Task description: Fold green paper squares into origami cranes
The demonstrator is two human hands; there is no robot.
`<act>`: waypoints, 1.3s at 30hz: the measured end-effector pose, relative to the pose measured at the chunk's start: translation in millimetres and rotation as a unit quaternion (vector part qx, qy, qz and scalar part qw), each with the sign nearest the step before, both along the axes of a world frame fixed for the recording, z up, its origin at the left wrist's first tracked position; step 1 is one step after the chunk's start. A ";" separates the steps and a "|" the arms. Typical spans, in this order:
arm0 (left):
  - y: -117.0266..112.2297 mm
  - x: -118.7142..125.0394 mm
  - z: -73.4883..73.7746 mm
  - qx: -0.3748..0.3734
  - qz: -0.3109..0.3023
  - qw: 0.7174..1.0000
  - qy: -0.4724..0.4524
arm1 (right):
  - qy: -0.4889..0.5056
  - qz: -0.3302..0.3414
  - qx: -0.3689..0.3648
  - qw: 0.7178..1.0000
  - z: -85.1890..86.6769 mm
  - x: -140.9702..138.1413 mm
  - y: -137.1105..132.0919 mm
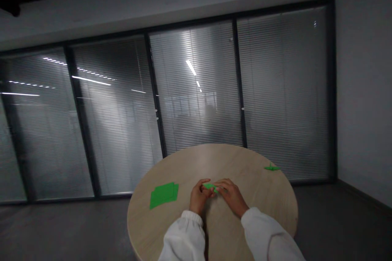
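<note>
My left hand (199,195) and my right hand (230,196) meet over the middle of a round wooden table (245,159). Both pinch a small piece of green paper (210,186) between their fingertips, the fingers curled around it. White sleeves cover both forearms. To the left of my left hand lies a stack of green paper sheets (163,194), flat on the tabletop.
A small folded green paper figure (271,167) sits near the table's far right edge. Behind the table runs a glass wall with closed blinds (196,102). A grey wall stands at the right, and dark floor surrounds the table.
</note>
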State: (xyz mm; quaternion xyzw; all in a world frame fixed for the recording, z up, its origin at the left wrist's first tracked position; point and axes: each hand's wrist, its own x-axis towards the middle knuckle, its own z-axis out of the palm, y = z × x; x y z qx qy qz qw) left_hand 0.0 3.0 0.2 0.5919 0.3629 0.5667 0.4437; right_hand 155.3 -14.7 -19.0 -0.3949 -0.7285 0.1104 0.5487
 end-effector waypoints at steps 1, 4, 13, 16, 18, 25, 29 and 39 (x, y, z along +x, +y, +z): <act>0.6 0.0 -0.5 0.001 0.000 1.000 -0.002 | -0.010 0.001 0.008 1.000 0.4 -0.6 -0.6; 2.7 -0.4 -2.6 0.001 0.004 1.000 -0.012 | -0.036 -0.006 0.027 0.999 0.4 -2.2 -2.1; 3.1 -1.4 -3.5 -0.014 0.018 0.998 -0.056 | -0.098 -0.017 0.061 0.993 -0.3 -5.6 -5.5; 2.8 0.0 -3.5 -0.017 0.012 0.999 -0.049 | -0.087 -0.026 0.065 0.994 0.8 -5.4 -5.9; 3.5 0.9 -4.7 -0.021 0.010 0.999 -0.039 | -0.076 -0.031 0.061 0.995 1.3 -5.4 -5.8; 5.2 1.6 -7.1 -0.011 -0.006 1.000 0.004 | -0.070 -0.071 0.040 0.994 1.0 -6.6 -4.1; 0.6 2.9 -2.8 -0.019 -0.037 0.999 -0.014 | -0.080 -0.086 0.033 0.993 -1.0 -5.1 -2.1; -1.7 2.2 -2.4 -0.006 -0.051 0.998 -0.025 | 0.022 -0.043 -0.009 0.999 -9.4 -1.2 9.8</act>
